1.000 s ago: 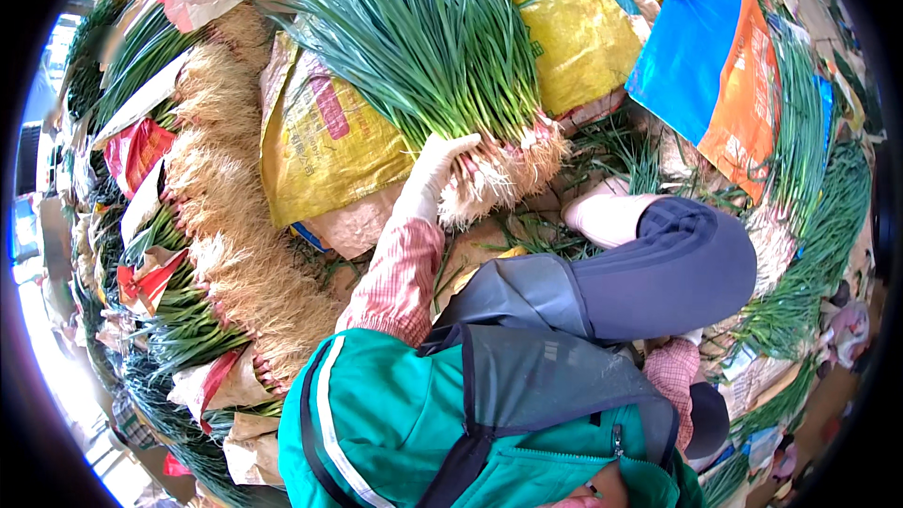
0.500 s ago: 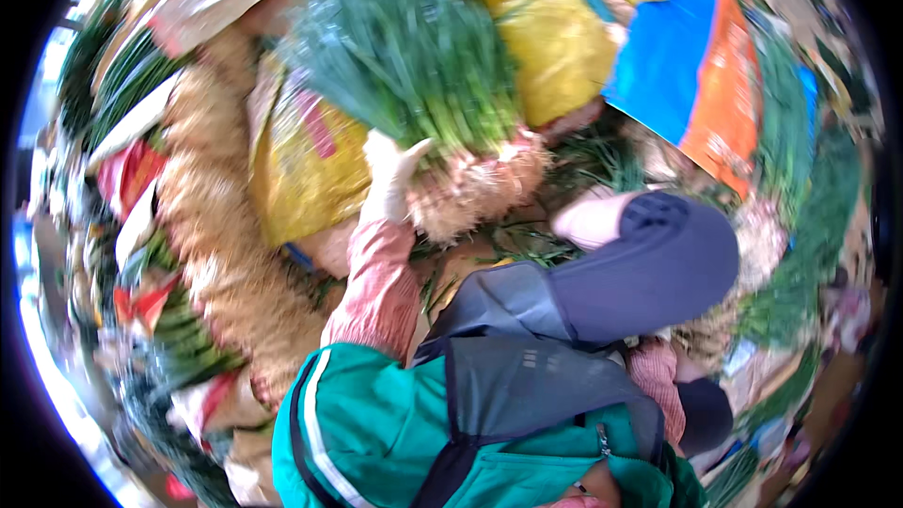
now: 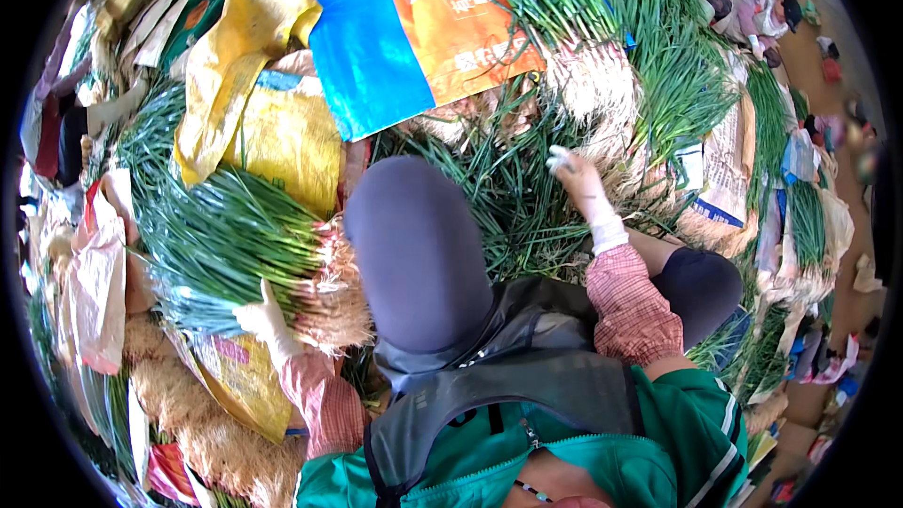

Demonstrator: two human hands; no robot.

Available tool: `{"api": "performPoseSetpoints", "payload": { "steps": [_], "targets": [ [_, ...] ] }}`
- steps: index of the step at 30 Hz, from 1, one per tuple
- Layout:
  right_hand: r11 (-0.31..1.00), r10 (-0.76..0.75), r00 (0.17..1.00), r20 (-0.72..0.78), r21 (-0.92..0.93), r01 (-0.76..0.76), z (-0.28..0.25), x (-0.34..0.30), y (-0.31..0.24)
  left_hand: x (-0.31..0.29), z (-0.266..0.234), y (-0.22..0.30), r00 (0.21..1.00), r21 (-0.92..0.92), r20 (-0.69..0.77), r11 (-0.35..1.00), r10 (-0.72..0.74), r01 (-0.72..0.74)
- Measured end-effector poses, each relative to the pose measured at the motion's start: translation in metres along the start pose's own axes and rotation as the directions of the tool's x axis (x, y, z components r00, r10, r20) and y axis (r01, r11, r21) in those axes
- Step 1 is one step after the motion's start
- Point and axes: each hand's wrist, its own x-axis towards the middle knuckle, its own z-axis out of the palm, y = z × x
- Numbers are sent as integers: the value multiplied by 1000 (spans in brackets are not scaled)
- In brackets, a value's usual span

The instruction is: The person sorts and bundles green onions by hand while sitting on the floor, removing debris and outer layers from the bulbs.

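Observation:
A thick bunch of green onions [image 3: 226,235], with long green leaves and pale, reddish root ends, lies on the left beside my bent knee. My left hand [image 3: 263,320], in a white glove, rests against the near side of this bunch, thumb stretched out and apart from the fingers. Right of the knee, my right hand [image 3: 581,186] hovers over loose green onion leaves [image 3: 517,193]. White coverings show on its fingertips, which are drawn together; whether anything small is between them I cannot make out.
A blue and orange sack [image 3: 376,38] and a yellow sack [image 3: 287,136] lie ahead. More green onion bunches [image 3: 588,66] are stacked at the far right. A row of tan root ends [image 3: 207,423] runs along the near left. A person [image 3: 752,14] is at the upper right.
My view has swung right, so the sacks and held bunch appear farther left. My right hand has come into view over the loose leaves. My left hand stays at the bunch.

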Motion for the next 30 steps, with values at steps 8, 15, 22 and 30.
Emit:
{"api": "performPoseSetpoints", "payload": {
  "steps": [8, 15, 22, 30],
  "targets": [
    [905, 233, 826, -513, 426, 9, -104, 141, 3, -45, -115, 11, 970, -773, 155, 588, -189, 238],
    [579, -24, 938, -346, 760, 295, -77, 139, -1, -101, -274, 179, 869, -857, -378, 234, 319, -459],
    [879, 60, 885, -461, 445, 172, -147, 60, 81, -266, -309, 348, 501, -990, -130, -143, 855, -13],
    [964, 52, 914, -403, 260, 59, -175, 26, 49, -359, -169, 406, -110, -920, 104, 137, 989, 368]
  ]
}}
